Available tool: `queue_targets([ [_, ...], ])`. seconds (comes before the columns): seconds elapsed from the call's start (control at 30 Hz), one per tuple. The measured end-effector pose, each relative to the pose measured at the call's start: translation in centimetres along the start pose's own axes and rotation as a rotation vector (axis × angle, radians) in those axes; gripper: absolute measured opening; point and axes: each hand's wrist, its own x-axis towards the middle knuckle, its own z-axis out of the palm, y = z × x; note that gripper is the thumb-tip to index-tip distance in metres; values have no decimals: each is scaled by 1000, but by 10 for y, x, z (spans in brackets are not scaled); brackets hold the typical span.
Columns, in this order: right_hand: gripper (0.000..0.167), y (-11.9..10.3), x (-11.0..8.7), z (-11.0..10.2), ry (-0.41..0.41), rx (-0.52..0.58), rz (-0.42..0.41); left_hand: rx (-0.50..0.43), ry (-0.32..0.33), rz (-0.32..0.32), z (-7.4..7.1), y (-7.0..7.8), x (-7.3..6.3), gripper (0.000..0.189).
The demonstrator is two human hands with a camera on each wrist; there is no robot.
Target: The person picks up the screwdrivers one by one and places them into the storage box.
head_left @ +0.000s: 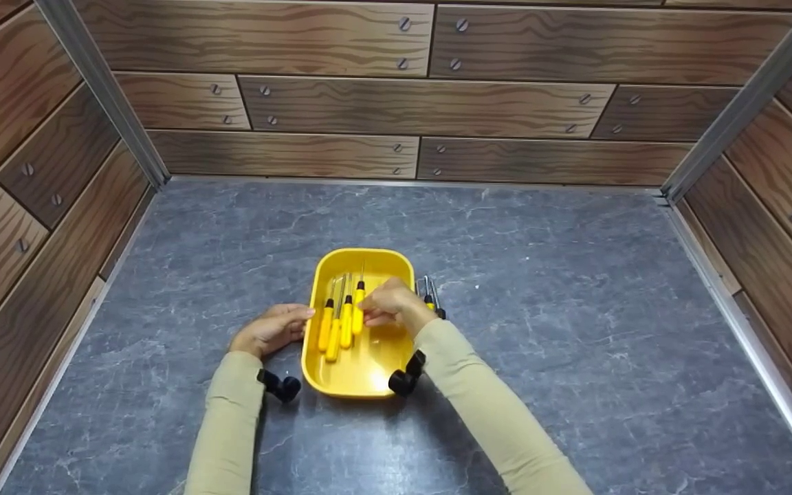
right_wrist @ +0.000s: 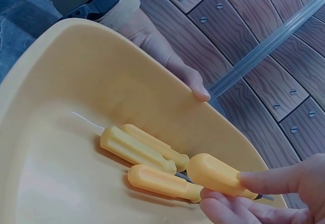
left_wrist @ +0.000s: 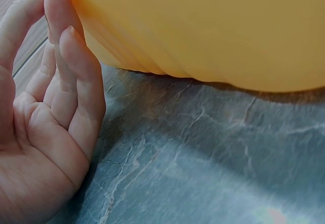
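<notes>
A yellow plastic tray (head_left: 341, 375) stands on the tabletop. My left hand (head_left: 273, 330) holds its left rim, with the thumb at the edge and other fingers along the outside wall in the left wrist view. Inside the tray, my right hand (head_left: 392, 302) pinches a screwdriver (right_wrist: 216, 176) by its yellow handle, between thumb and fingers. Its shank points toward the far end in the head view. Three more yellow-handled screwdrivers (right_wrist: 160, 182) lie side by side on the tray floor, to the left of the held one.
Just right of the tray, further screwdrivers (head_left: 430, 295) lie on the tabletop, partly hidden by my right wrist and the tray. Wood-patterned walls (head_left: 423, 103) border the grey marbled tabletop (head_left: 547, 275) at the back and both sides.
</notes>
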Motion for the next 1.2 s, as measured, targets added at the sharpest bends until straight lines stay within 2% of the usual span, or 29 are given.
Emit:
queue_targets([
  [0.37,22,-1,7,2,9,-18,15,1,-19,7,-1,0,-1,13],
  [0.43,20,1,9,3,8,-17,9,-1,-24,6,-1,0,-1,14],
  [0.6,3,4,12,3,11,-31,0,1,-25,5,0,0,-1,18],
  [0.8,4,5,13,2,32,-50,12,-1,-19,7,1,0,0,13],
  [0.97,4,6,17,3,32,-77,35,-7,-14,5,0,0,0,15],
  [1.07,11,8,18,4,29,-90,41,0,-2,2,-1,0,0,16],
  [1.2,30,9,18,5,35,-89,42,7,3,2,-1,-2,0,15],
])
